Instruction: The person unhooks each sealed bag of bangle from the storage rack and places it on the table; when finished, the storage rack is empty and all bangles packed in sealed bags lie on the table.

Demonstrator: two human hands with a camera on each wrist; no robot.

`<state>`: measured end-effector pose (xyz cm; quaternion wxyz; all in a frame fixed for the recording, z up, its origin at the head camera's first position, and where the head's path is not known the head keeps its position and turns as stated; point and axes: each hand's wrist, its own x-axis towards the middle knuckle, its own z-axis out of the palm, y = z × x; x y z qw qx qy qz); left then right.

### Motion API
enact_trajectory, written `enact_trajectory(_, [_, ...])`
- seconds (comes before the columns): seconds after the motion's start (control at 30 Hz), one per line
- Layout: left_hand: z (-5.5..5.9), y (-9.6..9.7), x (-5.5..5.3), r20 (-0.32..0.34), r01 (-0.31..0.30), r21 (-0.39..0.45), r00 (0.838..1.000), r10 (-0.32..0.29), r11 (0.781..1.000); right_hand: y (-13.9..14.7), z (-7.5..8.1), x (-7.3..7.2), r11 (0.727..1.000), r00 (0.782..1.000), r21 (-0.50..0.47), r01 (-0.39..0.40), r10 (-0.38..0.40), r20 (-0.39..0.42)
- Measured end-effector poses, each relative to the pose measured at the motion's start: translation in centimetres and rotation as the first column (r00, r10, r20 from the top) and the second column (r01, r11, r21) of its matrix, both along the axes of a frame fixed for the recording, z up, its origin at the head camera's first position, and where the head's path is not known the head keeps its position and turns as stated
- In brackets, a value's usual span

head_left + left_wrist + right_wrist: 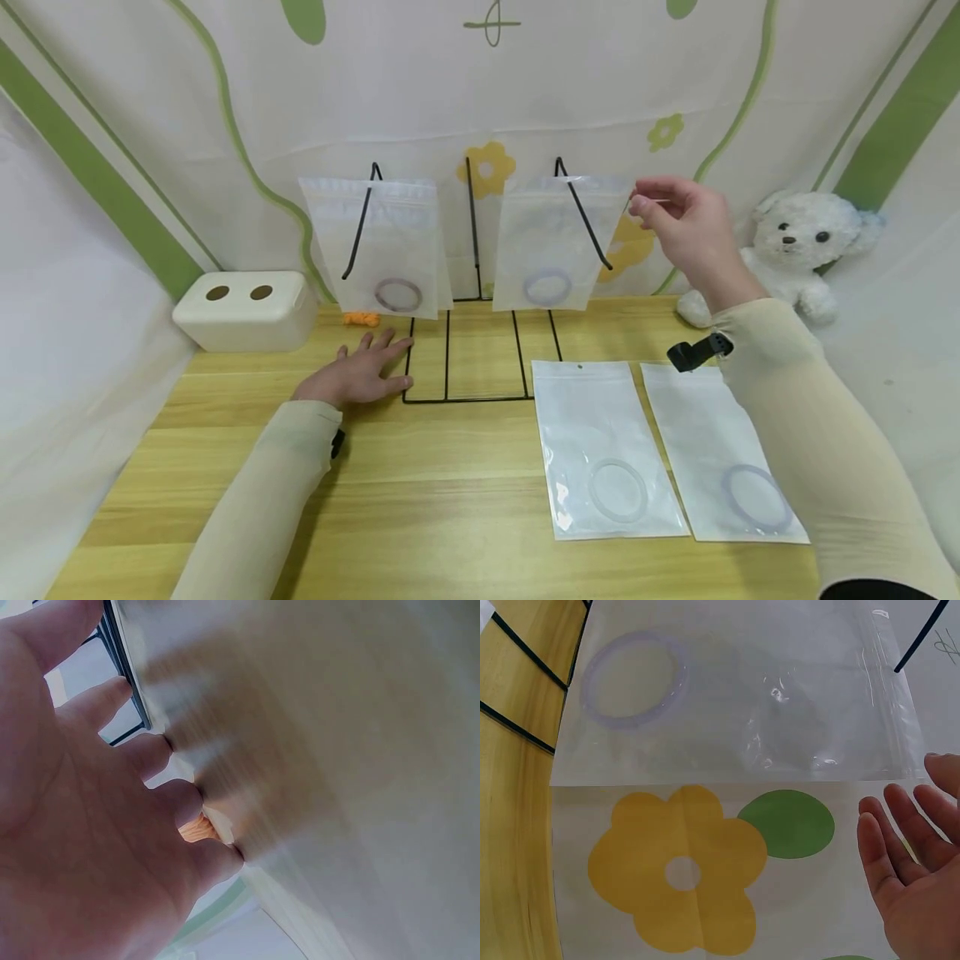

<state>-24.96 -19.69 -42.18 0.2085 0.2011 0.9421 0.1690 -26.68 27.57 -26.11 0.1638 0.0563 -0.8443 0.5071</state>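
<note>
A black wire rack stands on the table with two prongs. From its left prong hangs a zip bag with a dark purplish ring visible in it; more than one layer shows there. Its right prong bears another zip bag, in which a pale lilac ring shows. Beside that bag's upper right corner is my right hand, fingers loosely bent; the right wrist view shows nothing held. My left hand lies with spread fingers on the table, fingertips at the rack's base wire.
Two flat zip bags with rings lie at the front right. A white box with two holes stands at the back left, near a small orange object. A white plush toy sits at the back right, before a patterned cloth.
</note>
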Motion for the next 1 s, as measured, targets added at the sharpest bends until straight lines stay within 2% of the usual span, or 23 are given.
enact_trajectory(0.1, [-0.1,0.04,-0.03,0.003,0.0,-0.001,1.0,0.0,1.0,-0.25,0.29,-0.45,1.0,1.0,0.009,0.009,-0.009,0.011])
enact_trajectory(0.3, [-0.12,0.09,0.01,0.005,-0.006,-0.001,1.0,0.006,1.0,-0.61,0.45,-0.97,0.999,1.0,-0.05,-0.019,0.018,-0.016])
enact_trajectory(0.67, [0.02,0.09,0.1,0.005,-0.007,0.002,1.0,0.007,1.0,-0.83,0.15,-1.07,0.996,1.0,-0.093,0.001,-0.002,-0.016])
enact_trajectory(1.0, [-0.1,0.22,0.03,0.004,-0.003,0.0,1.0,0.003,1.0,-0.73,-0.09,-0.91,0.988,0.993,-0.153,0.003,-0.02,-0.114])
